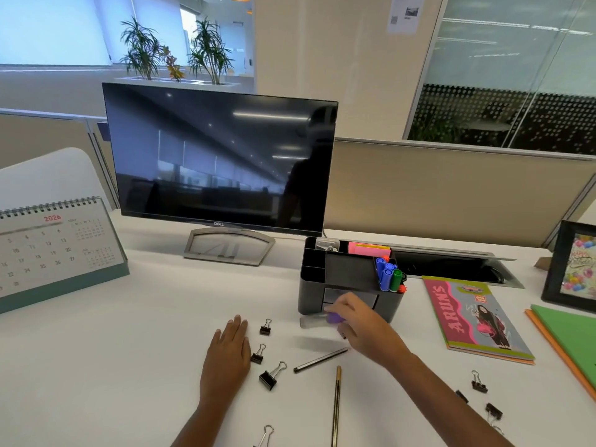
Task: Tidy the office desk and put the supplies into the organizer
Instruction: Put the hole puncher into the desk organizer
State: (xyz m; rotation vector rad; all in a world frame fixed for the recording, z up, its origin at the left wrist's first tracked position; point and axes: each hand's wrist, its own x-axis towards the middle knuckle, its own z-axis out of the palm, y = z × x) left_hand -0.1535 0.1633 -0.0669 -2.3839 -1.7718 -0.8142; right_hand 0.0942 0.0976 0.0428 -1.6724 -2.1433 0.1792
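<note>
A black desk organizer (335,279) stands right of the monitor, with blue and green markers (388,275) and pink sticky notes (367,249) in it. My right hand (358,321) is just in front of its small drawers and grips a blurred purple and clear item (325,318). My left hand (230,346) rests flat on the white desk (145,333). Several black binder clips lie close by, one (265,327) beside the left fingers and one larger (271,376) nearer me. A dark pen (320,360) and a gold pen (336,404) lie between my arms.
A dark monitor (219,156) stands at the back, a desk calendar (54,250) at the left. Right of the organizer lie a colourful notebook (471,317), green and orange folders (571,340) and a picture frame (574,262). More binder clips (479,383) lie at the right, near my forearm.
</note>
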